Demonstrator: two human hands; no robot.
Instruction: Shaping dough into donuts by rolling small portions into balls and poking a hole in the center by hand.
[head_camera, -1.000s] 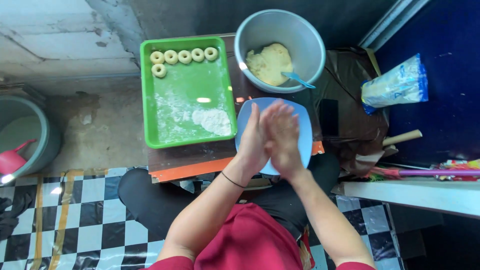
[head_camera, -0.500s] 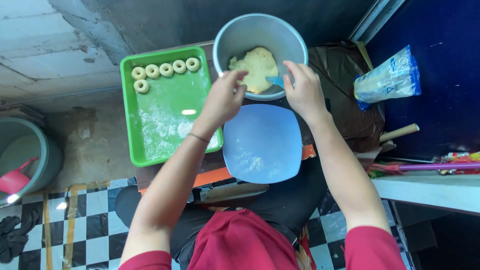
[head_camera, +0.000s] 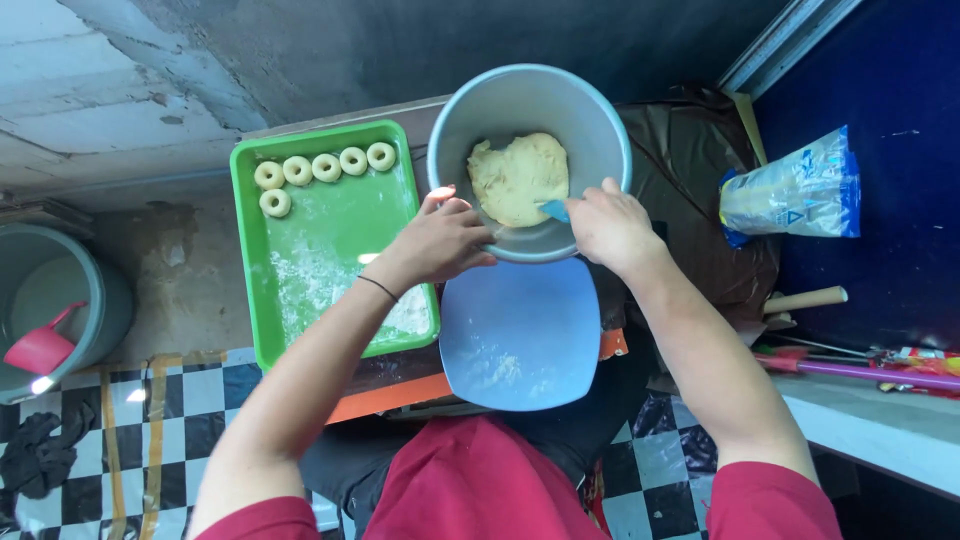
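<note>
Your big grey bowl (head_camera: 530, 110) sits at the far edge of the desk (head_camera: 700, 200), with the lump of pale dough (head_camera: 515, 178) resting against its near wall. Left of it the green tray (head_camera: 300, 270) carries six dough rings (head_camera: 325, 167) along its far edge, the rest dusted with flour. In front of you the blue plate (head_camera: 520, 335) overhangs the near edge of the desk, and a knock from your forearm could tip it into your lap. Your left hand (head_camera: 440, 240) is at the bowl's near rim, fingers curled together on it as far as I can see. Your right hand (head_camera: 610, 225) has its fingers closed on a small blue scraper (head_camera: 553, 210) touching the dough. Pull hard on sticky dough and the bowl could slide or tilt toward you if the left hand's hold slips. Mind the flour bag (head_camera: 795, 190) at the right edge, close to your elbow's path.
</note>
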